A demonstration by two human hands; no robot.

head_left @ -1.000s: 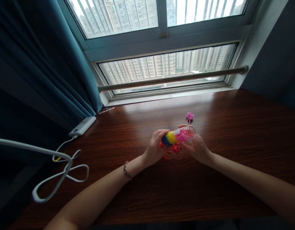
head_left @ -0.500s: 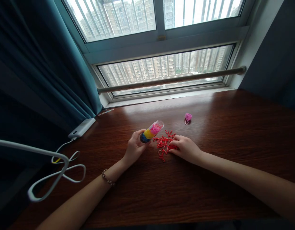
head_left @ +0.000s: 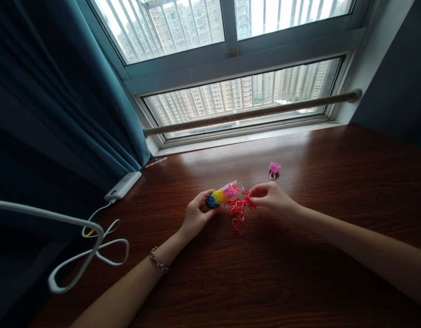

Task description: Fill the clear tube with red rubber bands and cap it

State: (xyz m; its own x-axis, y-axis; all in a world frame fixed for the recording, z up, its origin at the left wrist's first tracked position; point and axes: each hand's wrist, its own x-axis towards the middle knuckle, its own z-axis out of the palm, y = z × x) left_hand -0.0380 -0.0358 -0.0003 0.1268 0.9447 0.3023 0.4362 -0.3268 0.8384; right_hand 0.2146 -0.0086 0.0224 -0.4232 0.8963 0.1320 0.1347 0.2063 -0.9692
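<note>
My left hand [head_left: 196, 213] is wrapped round the lower end of a clear tube [head_left: 220, 196], which holds layers of blue, yellow and pink pieces. The tube is tilted far over, its mouth pointing right. My right hand [head_left: 270, 198] pinches a small bunch of red pieces [head_left: 250, 200] close to that mouth. More red pieces [head_left: 236, 207] lie in a loose pile on the brown table, below the tube's mouth. A pink cap [head_left: 274, 167] with a loop sits on the table beyond my right hand.
At the left stand a white power bank [head_left: 123, 187] and its looped white cable [head_left: 111, 263], beside a blue curtain [head_left: 104, 100]. The brown table [head_left: 299, 273] reaches back to a window with a metal rail [head_left: 251, 115] across it.
My left hand has tipped the tube lower toward the right. My right hand has lifted red pieces off the pile and brought them up near the tube's mouth. The view has shifted slightly.
</note>
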